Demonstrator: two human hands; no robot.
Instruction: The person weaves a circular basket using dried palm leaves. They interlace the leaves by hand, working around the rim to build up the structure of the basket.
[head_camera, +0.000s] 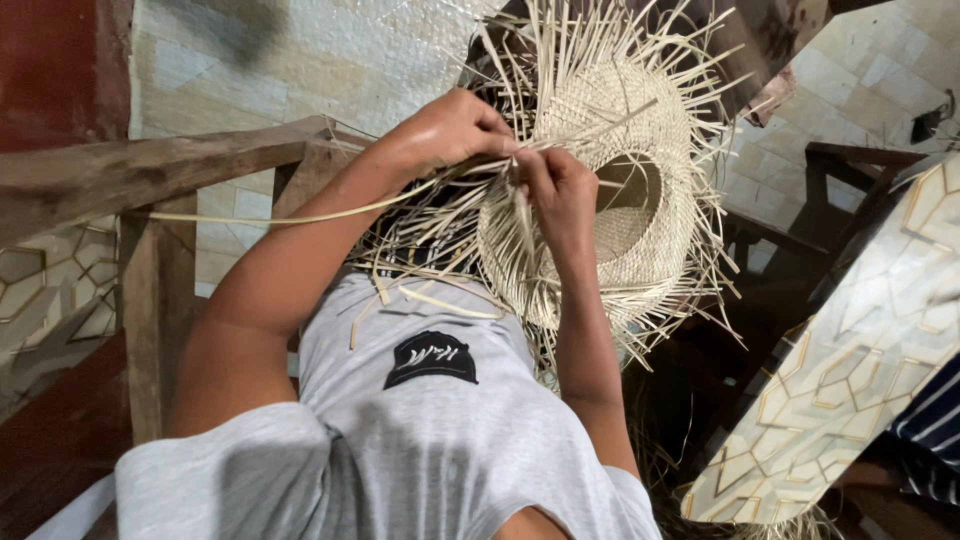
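Note:
A half-woven pale straw hat (640, 110) rests in front of my chest, its opening facing me and loose straw ends sticking out all round the rim. My left hand (452, 128) pinches strands at the rim's near-left edge. My right hand (560, 192) is right beside it, fingers closed on strands at the same spot. A long single straw strip (300, 216) trails away to the left from between my hands. Loose bits of straw (450, 303) lie on my grey shirt.
A wooden frame with a rail and post (150, 170) stands at the left. A patterned tile-look panel (860, 350) slants across the lower right, with dark wooden furniture (850, 160) behind it. Striped cloth (935, 420) shows at the right edge. Pale floor tiles (300, 60) lie beyond.

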